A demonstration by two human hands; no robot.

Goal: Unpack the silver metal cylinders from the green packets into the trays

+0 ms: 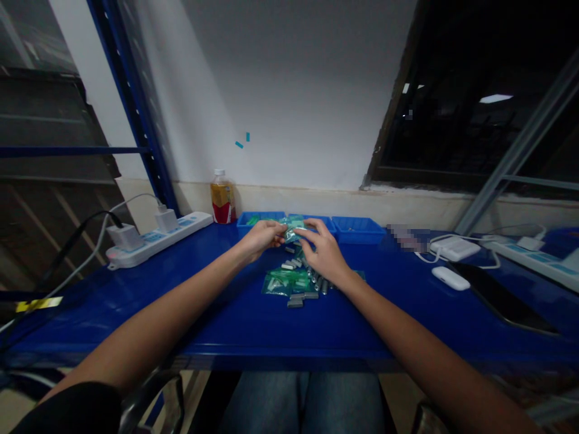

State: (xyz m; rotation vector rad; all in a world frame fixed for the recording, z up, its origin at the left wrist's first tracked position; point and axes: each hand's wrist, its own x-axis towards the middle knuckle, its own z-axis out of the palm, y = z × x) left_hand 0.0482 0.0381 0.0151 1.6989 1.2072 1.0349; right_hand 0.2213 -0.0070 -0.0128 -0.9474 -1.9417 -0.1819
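Above the middle of the blue table my left hand is closed, pinching the left edge of a small clear plastic bag with green in it. My right hand has its fingertips on the bag's right side, its fingers bent and partly apart. Under my hands lie a flat green-tinted plastic bag and several short silvery metal cylinders in a loose pile. My right hand and wrist hide part of that pile. What the held bag contains is too small to make out.
Three blue trays stand along the wall. A drink bottle stands left of them. A power strip with plugs lies at the left. On the right are a white earphone case, a black phone, a white charger and another power strip.
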